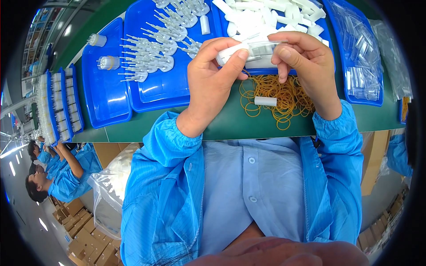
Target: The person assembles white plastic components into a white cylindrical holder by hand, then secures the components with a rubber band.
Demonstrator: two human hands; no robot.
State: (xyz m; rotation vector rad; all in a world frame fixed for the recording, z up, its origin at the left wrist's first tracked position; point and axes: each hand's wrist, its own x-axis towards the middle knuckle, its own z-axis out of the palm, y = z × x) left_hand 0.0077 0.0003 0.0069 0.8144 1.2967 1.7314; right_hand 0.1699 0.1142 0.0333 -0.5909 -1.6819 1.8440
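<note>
My left hand (213,75) is closed round a white foam piece (225,54), its thumb pressing on the near side. From the foam a clear plastic piece (262,44) reaches across to my right hand (306,57), whose thumb and fingers pinch its far end. Thin grey prongs show beside the plastic; what they belong to is partly hidden by the fingers. Below the hands lies a heap of tan rubber bands (284,95), with a small white cylinder (265,101) on top.
Behind the hands a blue tray (217,26) holds white foam pieces and grey pronged parts. At left stands another blue tray (102,88) with banded bundles (108,62). A right-hand blue tray (375,99) holds clear plastic pieces. Co-workers (66,177) sit at far left.
</note>
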